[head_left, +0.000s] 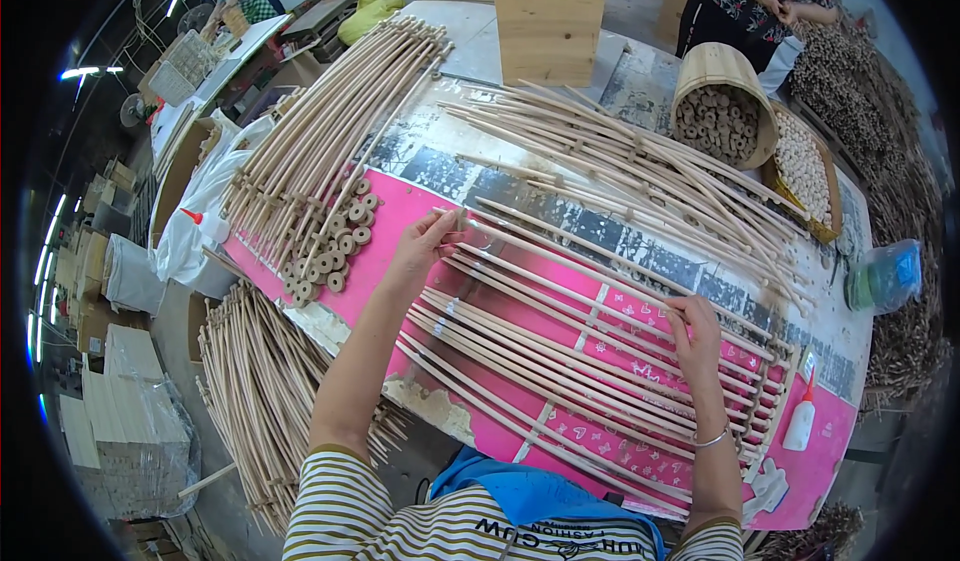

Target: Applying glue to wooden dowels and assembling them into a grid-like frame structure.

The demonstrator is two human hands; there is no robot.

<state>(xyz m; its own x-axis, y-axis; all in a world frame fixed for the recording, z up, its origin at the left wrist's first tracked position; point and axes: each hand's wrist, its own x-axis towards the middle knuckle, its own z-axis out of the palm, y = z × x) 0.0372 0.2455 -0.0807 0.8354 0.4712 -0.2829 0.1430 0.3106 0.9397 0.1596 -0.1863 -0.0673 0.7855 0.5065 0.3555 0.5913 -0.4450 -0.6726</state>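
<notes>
Several thin wooden rods [540,349] lie side by side across a pink sheet [385,193] in front of me. My left hand [430,238] pinches the left end of one of the upper rods, its fingers closed. Further along the rods, my right hand [697,333] has its fingers curled round a rod. Towards their right ends the rods carry small wooden pieces, beside a pale strip [783,401]. A white squeeze bottle with a red tip [800,425] lies right of them. Round wooden discs with holes [338,251] are heaped left of my left hand.
More rods lie bundled at far left [335,111] and across the table's back [640,161]. Behind them stand a wooden box [548,31], a tipped wooden bucket [697,65] of discs and a tray of pale beads [803,166]. Another person [770,1] stands beyond the table.
</notes>
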